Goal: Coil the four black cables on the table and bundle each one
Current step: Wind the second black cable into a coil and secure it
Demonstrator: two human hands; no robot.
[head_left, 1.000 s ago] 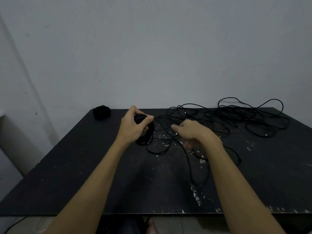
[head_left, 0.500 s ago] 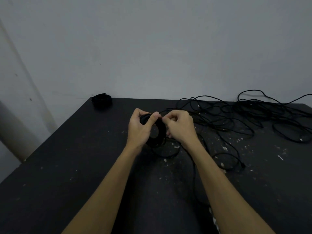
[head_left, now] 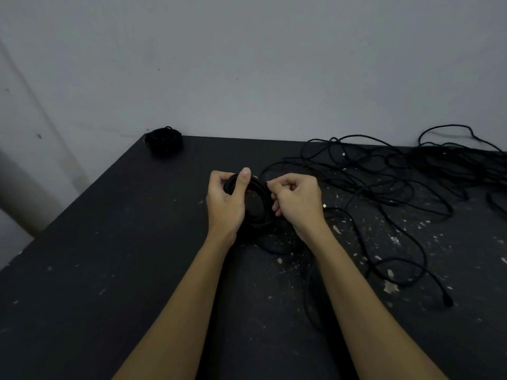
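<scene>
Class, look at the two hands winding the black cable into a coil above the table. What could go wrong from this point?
1. The left hand holds the coil mostly by thumb and fingers; if that grip loosens, the loops may spring apart.
2. The cable the right hand pinches trails toward the loose tangle; pulling could snag it or drag other cables along.
3. The free plug lying on the table might catch as slack is drawn in.

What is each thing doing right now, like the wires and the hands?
left hand: grips the coil, thumb over its top.
right hand: fingers curled, pinching the cable at the coil's edge.
coil: partly wound, held above the table.
loose cables: tangled, spread on the table's right side.
finished bundle: coiled, at the far left corner.
table: black, flecked with white.
</scene>
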